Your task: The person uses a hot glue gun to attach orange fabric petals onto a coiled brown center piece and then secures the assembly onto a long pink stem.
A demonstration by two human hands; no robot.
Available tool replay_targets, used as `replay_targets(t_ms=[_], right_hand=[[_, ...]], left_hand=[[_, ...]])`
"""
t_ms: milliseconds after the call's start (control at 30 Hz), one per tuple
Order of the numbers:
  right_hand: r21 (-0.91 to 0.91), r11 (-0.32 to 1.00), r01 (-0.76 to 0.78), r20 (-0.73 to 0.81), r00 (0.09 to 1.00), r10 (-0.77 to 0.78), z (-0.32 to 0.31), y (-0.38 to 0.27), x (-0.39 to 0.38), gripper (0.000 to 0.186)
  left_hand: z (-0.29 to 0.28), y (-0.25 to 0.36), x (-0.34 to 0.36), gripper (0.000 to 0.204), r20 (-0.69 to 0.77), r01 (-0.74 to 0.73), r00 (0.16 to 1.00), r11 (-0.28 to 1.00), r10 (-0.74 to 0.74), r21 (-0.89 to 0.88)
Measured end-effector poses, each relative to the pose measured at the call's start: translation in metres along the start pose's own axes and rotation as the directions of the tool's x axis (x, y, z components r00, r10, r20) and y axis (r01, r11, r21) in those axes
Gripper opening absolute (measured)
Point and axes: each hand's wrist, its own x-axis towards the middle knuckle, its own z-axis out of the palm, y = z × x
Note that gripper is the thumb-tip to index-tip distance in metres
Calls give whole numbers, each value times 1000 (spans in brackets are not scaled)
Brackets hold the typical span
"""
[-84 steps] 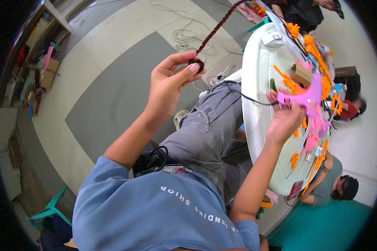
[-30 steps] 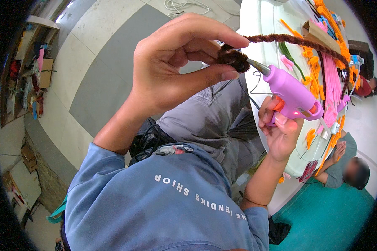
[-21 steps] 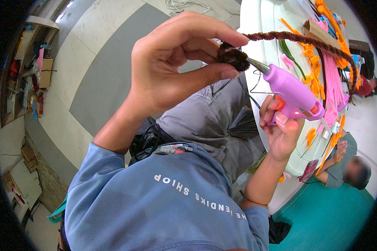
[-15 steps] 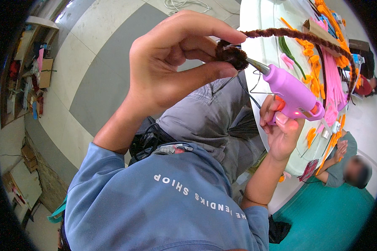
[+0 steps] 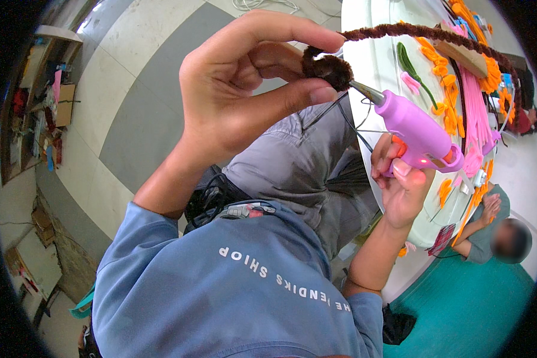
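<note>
Between the thumb and fingers of my left hand [image 5: 230, 89] is a dark brown pipe cleaner [image 5: 334, 70], its end curled into a small fuzzy coil. The rest of its length arches away to the right over the table. My right hand [image 5: 403, 182] grips a purple hot glue gun [image 5: 417, 128] by its handle, with fingers at the orange trigger. A small red light glows on the gun's side. The metal nozzle points up and left, its tip touching or almost touching the brown coil. Any glue there is too small to make out.
On the white table [image 5: 370, 65] at the right lie orange pipe-cleaner shapes [image 5: 450, 98], a bundle of pink pipe cleaners [image 5: 474, 113], a green one [image 5: 414, 68] and a cardboard piece [image 5: 462, 56]. Another person [image 5: 483, 224] sits beyond the table. Cluttered shelves [image 5: 36, 101] stand far left.
My left hand and the brown coil have shifted slightly up and left. The long end of the pipe cleaner has risen a little. The glue gun has hardly moved.
</note>
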Motion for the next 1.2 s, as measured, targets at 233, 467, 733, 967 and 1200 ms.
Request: replay_targets(t_ms=[233, 467, 733, 967, 1200], right_hand=[[-45, 995, 87, 36, 996, -86, -5, 5, 1, 32], [-35, 994, 99, 44, 994, -98, -3, 3, 2, 31], [-39, 999, 19, -17, 1000, -20, 1, -4, -1, 25], [-47, 999, 17, -44, 999, -19, 2, -6, -1, 26], [-36, 999, 36, -24, 999, -37, 0, -5, 1, 29]], left_hand=[[2, 2, 0, 52, 11, 16, 1000, 1000, -16, -27], [2, 2, -1, 51, 25, 47, 999, 999, -46, -17], [3, 3, -1, 52, -27, 53, 998, 998, -54, -35], [1, 4, 1, 53, 10, 43, 999, 999, -43, 3], [2, 8, 3, 50, 83, 31, 996, 999, -35, 44]])
